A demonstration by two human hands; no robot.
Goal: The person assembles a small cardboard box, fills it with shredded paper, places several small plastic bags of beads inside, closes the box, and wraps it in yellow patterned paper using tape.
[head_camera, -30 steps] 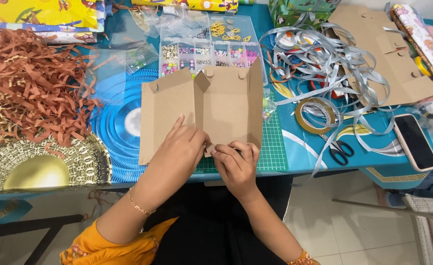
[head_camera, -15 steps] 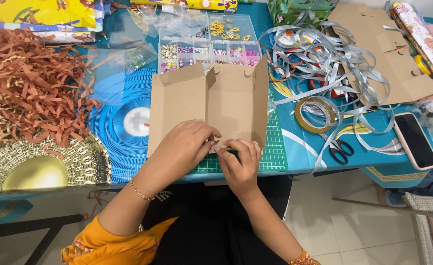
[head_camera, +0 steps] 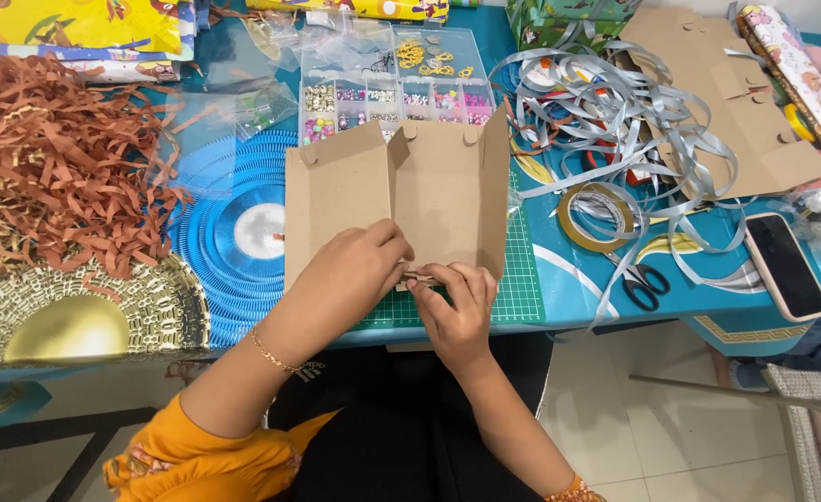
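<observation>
A folded brown cardboard box blank (head_camera: 429, 191) stands partly upright on a green cutting mat (head_camera: 522, 279) at the table's front edge. My left hand (head_camera: 355, 274) presses against its lower middle, fingers curled over the bottom flap. My right hand (head_camera: 457, 302) pinches that same bottom flap from the right, its fingertips touching those of the left. Both hands meet at the cardboard's lower edge. The flap itself is mostly hidden under my fingers.
Brown shredded paper (head_camera: 52, 167) and a gold plate (head_camera: 66, 321) lie left, beside a blue ribbon spool (head_camera: 234, 232). A clear bead organiser (head_camera: 392, 84) sits behind. Silver ribbon (head_camera: 615, 102), tape rolls (head_camera: 596, 214), black scissors (head_camera: 648, 284), a phone (head_camera: 787, 265) and more cardboard (head_camera: 736, 121) lie right.
The cardboard has shifted slightly right and stands more upright. Both hands stay pinched at its bottom edge, moving with it.
</observation>
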